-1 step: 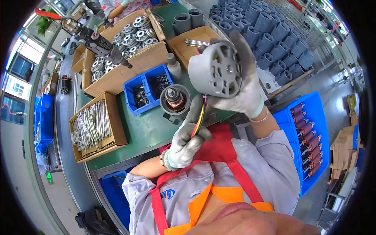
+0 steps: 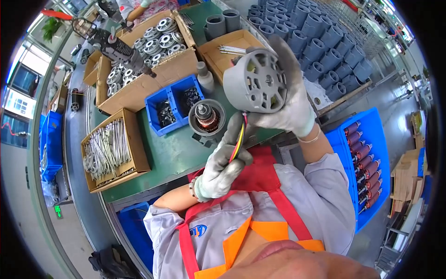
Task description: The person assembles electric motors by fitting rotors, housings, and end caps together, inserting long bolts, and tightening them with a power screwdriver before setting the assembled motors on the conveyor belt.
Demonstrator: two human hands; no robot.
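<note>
Housing [image 2: 245, 83] near carton [image 2: 220, 61] of rods [image 2: 232, 49]

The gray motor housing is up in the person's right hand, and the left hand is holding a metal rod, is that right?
Not quite: the left hand is holding colored wires instead, as the head view shows. The gray motor housing is indeed up in the right hand.

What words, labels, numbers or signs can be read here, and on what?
Blue lettered logo on the grey shirt: wording not copied out.
Green sign, lower left: marks too small to read.
Grey motor housing: no lettering I can make out.
</note>
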